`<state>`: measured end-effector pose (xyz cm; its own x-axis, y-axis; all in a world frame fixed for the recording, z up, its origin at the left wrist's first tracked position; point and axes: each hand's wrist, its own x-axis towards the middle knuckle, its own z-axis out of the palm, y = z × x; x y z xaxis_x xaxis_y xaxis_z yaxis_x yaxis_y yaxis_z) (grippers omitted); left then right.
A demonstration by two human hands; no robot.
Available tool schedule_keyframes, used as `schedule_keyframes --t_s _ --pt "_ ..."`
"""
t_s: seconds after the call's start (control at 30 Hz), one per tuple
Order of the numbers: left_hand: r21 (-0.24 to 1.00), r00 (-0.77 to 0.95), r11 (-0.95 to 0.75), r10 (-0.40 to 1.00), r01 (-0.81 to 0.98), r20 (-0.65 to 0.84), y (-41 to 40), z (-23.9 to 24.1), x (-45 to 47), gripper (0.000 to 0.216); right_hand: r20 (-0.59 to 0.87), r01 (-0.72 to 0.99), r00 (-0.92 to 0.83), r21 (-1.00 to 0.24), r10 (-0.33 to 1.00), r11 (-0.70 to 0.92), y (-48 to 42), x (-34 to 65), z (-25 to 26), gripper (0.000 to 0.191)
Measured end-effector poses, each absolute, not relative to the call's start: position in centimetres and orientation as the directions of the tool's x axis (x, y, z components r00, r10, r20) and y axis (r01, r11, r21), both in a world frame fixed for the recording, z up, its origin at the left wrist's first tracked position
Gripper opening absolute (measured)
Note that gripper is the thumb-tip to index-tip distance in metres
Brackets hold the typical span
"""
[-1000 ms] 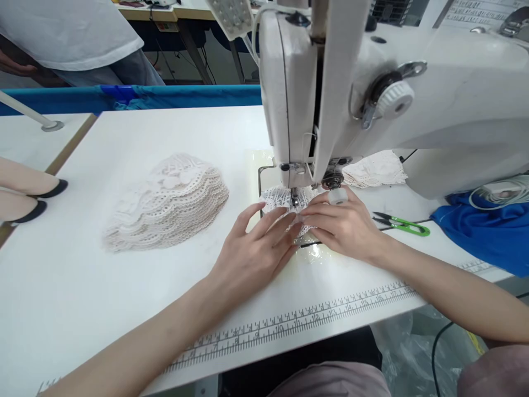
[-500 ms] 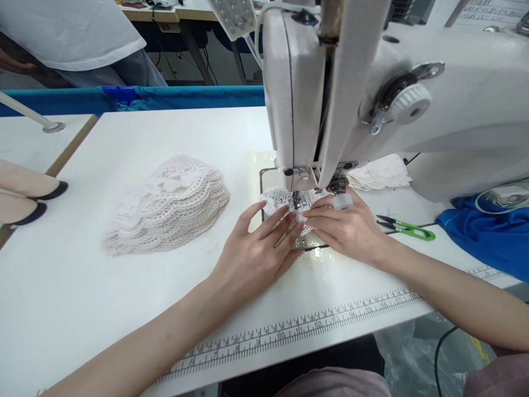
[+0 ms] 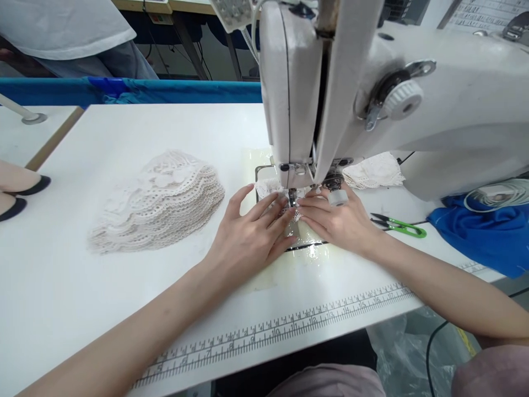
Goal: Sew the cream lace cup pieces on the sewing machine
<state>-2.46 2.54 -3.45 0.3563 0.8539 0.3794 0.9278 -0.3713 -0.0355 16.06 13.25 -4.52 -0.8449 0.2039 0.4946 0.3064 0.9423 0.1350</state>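
My left hand [image 3: 248, 237] lies flat with fingers stretched out, pressing a small white lace piece [image 3: 266, 190] onto the plate under the needle of the white sewing machine [image 3: 372, 94]. My right hand [image 3: 336, 220] lies flat on the same lace from the right, fingers straight and touching the left fingertips just in front of the presser foot [image 3: 292, 196]. A white thimble-like ring [image 3: 338, 198] sits on one right finger. Most of the lace is hidden under both hands.
A stack of white lace pieces [image 3: 159, 201] lies left of the machine. More lace [image 3: 374, 170] sits behind the needle. Green thread snips [image 3: 399, 224] and blue cloth [image 3: 479, 231] lie at right. A printed ruler [image 3: 289, 328] runs along the front edge. Another person stands at top left.
Both hands have slid the lace piece farther back under the presser foot, so less lace shows in front of the needle. The view shifted slightly.
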Motion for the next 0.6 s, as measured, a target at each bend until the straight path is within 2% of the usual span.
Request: schedule_keyframes --t_s 0.1,0.23,0.4,0.6 --pt "-0.164 0.432 -0.4 0.805 0.902 0.407 2.01 -3.5 -2.32 0.033 0.501 0.271 -0.849 0.143 0.167 0.952 12.74 16.33 -4.44 0.025" --pt "-0.226 0.45 -0.39 0.784 0.893 0.427 1.68 -3.65 -2.22 0.032 0.514 0.259 -0.843 0.125 0.16 0.958 12.39 16.57 -4.39 0.025" --pt "-0.229 0.441 -0.377 0.752 0.897 0.49 2.03 -3.94 -2.37 0.029 0.506 0.247 -0.849 0.131 0.15 0.96 12.6 16.59 -4.46 0.027" --pt "-0.202 0.442 -0.395 0.745 0.896 0.5 2.29 -3.73 -2.35 0.03 0.491 0.266 -0.856 0.146 0.164 0.953 12.68 16.55 -4.51 0.028"
